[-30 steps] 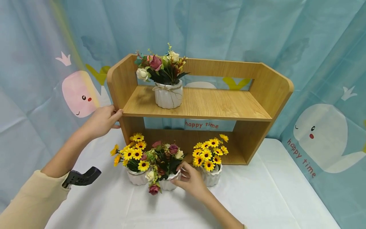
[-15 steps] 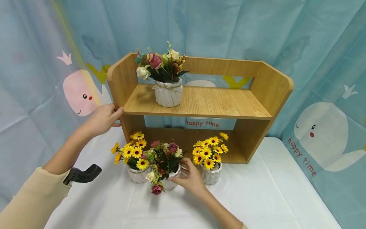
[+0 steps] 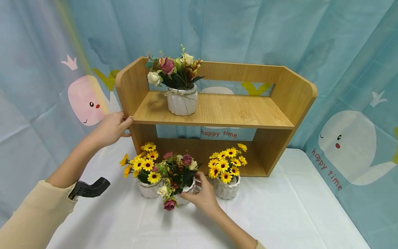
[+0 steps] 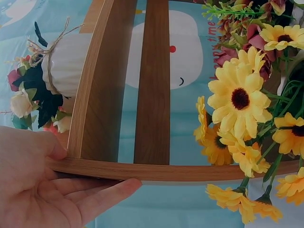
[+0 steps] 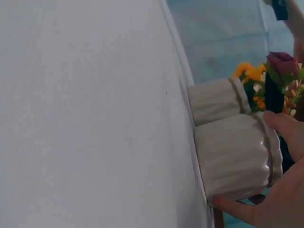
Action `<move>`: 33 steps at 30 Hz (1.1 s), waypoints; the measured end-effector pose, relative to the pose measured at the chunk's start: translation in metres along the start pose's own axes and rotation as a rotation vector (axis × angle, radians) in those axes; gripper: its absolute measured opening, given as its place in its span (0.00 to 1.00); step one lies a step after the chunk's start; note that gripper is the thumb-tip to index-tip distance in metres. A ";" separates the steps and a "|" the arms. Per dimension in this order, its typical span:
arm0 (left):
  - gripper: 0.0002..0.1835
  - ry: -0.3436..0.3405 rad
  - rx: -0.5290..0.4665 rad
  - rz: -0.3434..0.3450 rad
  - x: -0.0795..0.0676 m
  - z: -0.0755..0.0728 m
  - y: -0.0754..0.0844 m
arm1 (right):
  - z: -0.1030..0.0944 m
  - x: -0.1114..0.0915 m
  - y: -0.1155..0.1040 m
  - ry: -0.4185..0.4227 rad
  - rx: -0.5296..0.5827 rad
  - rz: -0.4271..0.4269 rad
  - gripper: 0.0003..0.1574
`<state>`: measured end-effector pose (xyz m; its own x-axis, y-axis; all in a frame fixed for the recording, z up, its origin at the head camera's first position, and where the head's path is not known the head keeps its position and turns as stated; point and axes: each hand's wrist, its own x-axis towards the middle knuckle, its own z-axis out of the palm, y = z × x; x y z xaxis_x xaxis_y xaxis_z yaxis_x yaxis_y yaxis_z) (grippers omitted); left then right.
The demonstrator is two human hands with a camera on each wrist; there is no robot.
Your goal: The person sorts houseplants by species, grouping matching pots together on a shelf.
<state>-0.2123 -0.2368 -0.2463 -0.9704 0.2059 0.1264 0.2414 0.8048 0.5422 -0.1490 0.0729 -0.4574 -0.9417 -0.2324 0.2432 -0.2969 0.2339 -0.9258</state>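
My left hand (image 3: 112,129) grips the left side panel of a two-tier wooden shelf (image 3: 214,126); in the left wrist view its thumb lies inside the panel and its fingers outside. With my right hand (image 3: 203,195) I hold a white fluted flowerpot (image 5: 235,159) of artificial roses (image 3: 178,174) by its rim and side. That pot stands on the white-covered table in front of the shelf. Close on its left is a white pot (image 3: 150,189) of yellow artificial sunflowers (image 4: 240,97), and on its right another sunflower pot (image 3: 227,188).
On the upper shelf board, left of centre, stands a white pot (image 3: 182,103) of mixed roses tied with twine. The white tablecloth (image 3: 280,214) spreads in front. A blue curtain (image 3: 236,31) printed with whales hangs behind. A black bracket (image 3: 90,188) sticks out from my left sleeve.
My right hand has shifted slightly left around the rose pot, and the low front rose has swung a little to the right. My left hand stays on the shelf's side panel.
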 end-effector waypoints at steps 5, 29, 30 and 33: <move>0.28 0.006 0.005 0.003 0.000 0.000 0.001 | 0.007 -0.007 -0.002 0.078 0.005 0.022 0.47; 0.29 0.012 0.008 -0.005 -0.002 0.002 0.002 | 0.011 -0.012 -0.007 0.105 -0.044 -0.025 0.17; 0.29 0.011 0.005 -0.006 -0.002 0.002 0.002 | 0.010 -0.012 -0.006 0.093 -0.061 -0.025 0.16; 0.30 0.009 0.001 -0.012 -0.002 0.002 0.003 | 0.008 -0.011 -0.005 0.065 -0.112 -0.027 0.16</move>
<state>-0.2099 -0.2339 -0.2468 -0.9733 0.1912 0.1273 0.2297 0.8081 0.5425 -0.1359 0.0669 -0.4581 -0.9402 -0.1796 0.2896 -0.3350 0.3328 -0.8815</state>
